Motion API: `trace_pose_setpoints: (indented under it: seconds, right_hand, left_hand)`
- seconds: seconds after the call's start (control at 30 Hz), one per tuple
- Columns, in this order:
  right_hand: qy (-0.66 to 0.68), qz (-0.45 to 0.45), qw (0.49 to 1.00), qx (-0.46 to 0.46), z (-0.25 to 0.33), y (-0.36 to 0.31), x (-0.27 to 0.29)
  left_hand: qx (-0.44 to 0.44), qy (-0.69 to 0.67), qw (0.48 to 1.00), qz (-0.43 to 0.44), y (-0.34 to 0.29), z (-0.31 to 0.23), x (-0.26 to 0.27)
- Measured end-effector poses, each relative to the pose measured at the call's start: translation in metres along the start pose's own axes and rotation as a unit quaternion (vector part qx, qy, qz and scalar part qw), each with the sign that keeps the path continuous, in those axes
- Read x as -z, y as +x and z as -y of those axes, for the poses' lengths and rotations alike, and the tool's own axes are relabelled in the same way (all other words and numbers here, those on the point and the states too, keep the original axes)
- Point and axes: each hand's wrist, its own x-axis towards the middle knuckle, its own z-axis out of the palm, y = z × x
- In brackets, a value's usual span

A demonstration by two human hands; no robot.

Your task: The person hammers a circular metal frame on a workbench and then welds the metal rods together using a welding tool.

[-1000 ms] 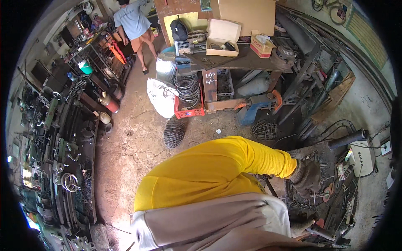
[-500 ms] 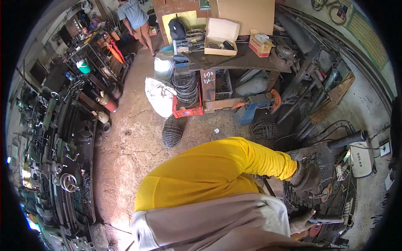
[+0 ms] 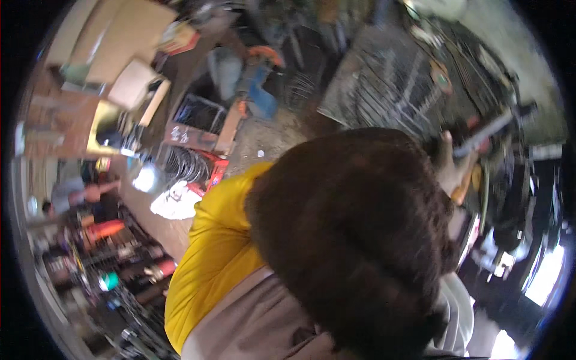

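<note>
A dark brown knit glove (image 3: 354,240) covers my left hand, which is raised very close to the camera and fills the middle of the view. The yellow sleeve (image 3: 219,228) of my left arm runs into it from the left. How its fingers are set cannot be made out. Past the glove's right side, my right hand (image 3: 450,168) shows bare and blurred. It is next to the end of a long grey bar-shaped thing (image 3: 489,131); whether it grips that is unclear. An orange piece (image 3: 476,179) lies close to its fingers.
A dark worktop (image 3: 378,78) with metal strips stands beyond the glove. Farther left are a blue and orange machine part (image 3: 261,90), a red crate (image 3: 217,171) with wire coils, a white sack (image 3: 175,204) and cardboard (image 3: 123,36). Another person (image 3: 69,192) is at the far left.
The view has swung right and blurred. My gloved left hand has come up from the worktop to close before the camera. More of my bare right hand shows now.
</note>
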Motion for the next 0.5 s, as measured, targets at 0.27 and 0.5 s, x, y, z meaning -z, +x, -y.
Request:
trace_pose_setpoints:
  seconds: [0.27,0.5]
  right_hand:
    - [-0.156,-0.011,0.987,0.035,0.008,0.005,0.012]
    - [-0.112,-0.016,0.992,0.050,0.000,0.006,0.012]
  left_hand:
    - [0.030,-0.042,0.994,0.100,0.020,0.010,-0.006]
    - [0.030,0.009,0.990,0.135,0.027,0.022,-0.006]
